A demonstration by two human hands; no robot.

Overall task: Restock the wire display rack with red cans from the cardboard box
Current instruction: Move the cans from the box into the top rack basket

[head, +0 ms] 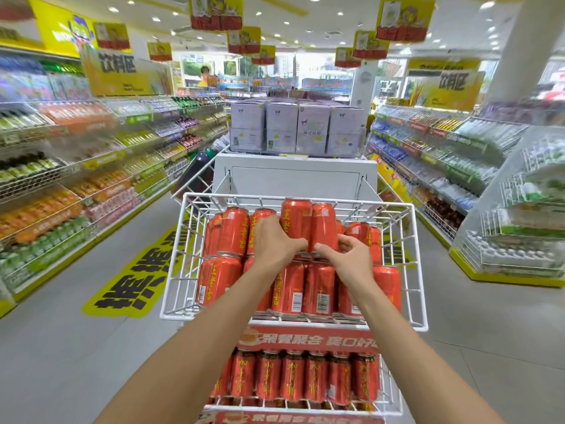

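A white wire display rack (415, 270) stands in front of me, its top basket stacked two layers high with red cans (319, 289). My left hand (272, 240) grips a red can (296, 220) in the upper layer. Beside it, my right hand (348, 252) holds the neighbouring red can (324, 224) near its base. Both cans stand upright and rise a little above the rest. A lower tier (305, 407) carries a row of red cans (293, 376) behind a red label strip. No cardboard box is in view.
Behind the rack stands a white display stand (295, 175) topped with lilac cartons (281, 130). Drink shelves (76, 179) line the left aisle, and more shelves (443, 154) line the right. A wire rack with bottles (519, 215) stands at right. Yellow floor sticker (134, 276) lies at left.
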